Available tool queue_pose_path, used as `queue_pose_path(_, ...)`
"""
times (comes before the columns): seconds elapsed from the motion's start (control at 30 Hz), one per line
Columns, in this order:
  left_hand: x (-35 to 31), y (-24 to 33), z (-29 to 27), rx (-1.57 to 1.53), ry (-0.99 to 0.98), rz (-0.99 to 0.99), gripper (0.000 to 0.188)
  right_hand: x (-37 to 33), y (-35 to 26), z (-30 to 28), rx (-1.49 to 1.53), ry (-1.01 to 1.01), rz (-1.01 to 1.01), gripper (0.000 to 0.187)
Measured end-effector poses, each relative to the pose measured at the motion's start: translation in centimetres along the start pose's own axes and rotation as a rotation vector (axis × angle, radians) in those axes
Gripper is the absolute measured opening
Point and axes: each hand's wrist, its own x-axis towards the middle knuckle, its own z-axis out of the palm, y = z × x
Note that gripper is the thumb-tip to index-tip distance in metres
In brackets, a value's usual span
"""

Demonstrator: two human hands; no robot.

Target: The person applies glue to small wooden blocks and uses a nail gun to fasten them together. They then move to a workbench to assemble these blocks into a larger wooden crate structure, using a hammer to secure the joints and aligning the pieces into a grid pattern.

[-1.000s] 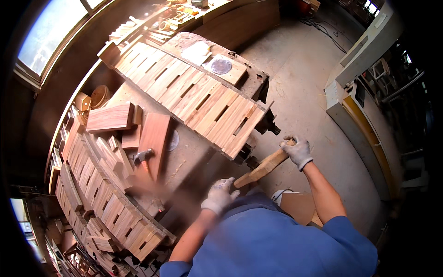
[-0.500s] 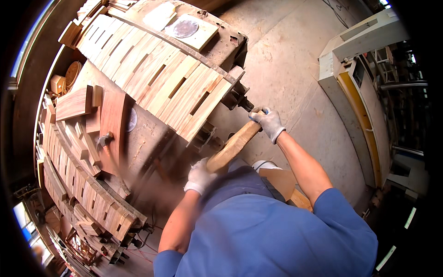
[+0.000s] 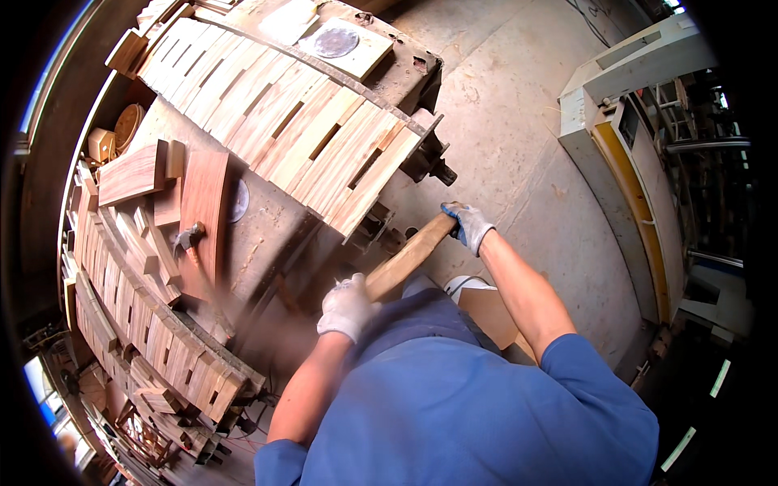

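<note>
A rough-edged wooden board (image 3: pixel 412 256) is held slantwise in front of my waist, between both hands. My left hand (image 3: pixel 347 308), in a white work glove, is closed round the board's near left end; its fingertips are partly hidden. At the far right end my right hand (image 3: pixel 470 225) grips the board, and the blue palm side of its glove shows. Just beyond the board stands a row of pale wooden slats (image 3: pixel 279 121) laid edge to edge, with dark slots between them. The row's metal end fittings (image 3: pixel 429 158) are close to my right hand.
To the left, a hammer (image 3: pixel 190 236) lies by a reddish plank (image 3: pixel 204 202) among loose wood pieces. A second slat row (image 3: pixel 154 332) curves along the lower left. A cardboard piece (image 3: pixel 489 314) is beside my waist. A pale machine frame (image 3: pixel 604 178) with a yellow strip stands right.
The board has turned slightly in my hands and looks narrower. My right hand has shifted its hold on the end, showing more blue. The view has moved a little.
</note>
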Motion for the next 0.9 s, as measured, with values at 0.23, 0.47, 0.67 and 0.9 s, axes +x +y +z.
queue_pose_path(0.23,1.5,1.4,-2.8,0.092,-0.119,0.011,0.046,0.1,-0.3,-0.2,0.129,-0.046,0.091,0.022)
queue_pose_path(0.47,2.6,0.2,-3.1,0.057,-0.073,0.011,0.056,0.9,-0.3,-0.7,0.095,-0.097,0.0,0.023)
queue_pose_path(0.67,2.7,0.0,-2.4,0.093,0.012,0.017,0.055,0.9,-1.1,0.1,0.094,-0.05,0.06,0.023)
queue_pose_path(0.9,5.7,-3.1,3.5,-0.091,0.135,0.127,0.05,-4.3,-4.2,-0.5,0.143,-0.086,-0.128,0.034)
